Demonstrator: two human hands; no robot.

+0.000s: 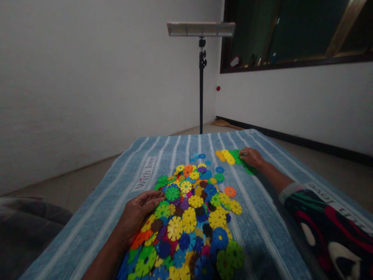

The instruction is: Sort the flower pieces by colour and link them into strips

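A large heap of colourful notched plastic discs (196, 201) lies on the striped cloth. At the heap's left edge is my left hand (142, 208), its fingers pressed together with the tips at a green notched disc (172, 192); the thumb's grip is partly hidden. Farther off on the right, my right hand (251, 157) pinches at a green notched disc (235, 156). Beside it, yellow discs (227, 156) and an orange-yellow disc (220, 156) lie in a row with the green ones. More green shows beneath that hand.
A blue and white striped cloth (105, 210) covers the table. Loose discs lie around the heap, among them an orange one (230, 191). Past the far edge stands a black stand (201, 93) carrying a flat panel (201, 29). Grey fabric (29, 229) lies at the lower left.
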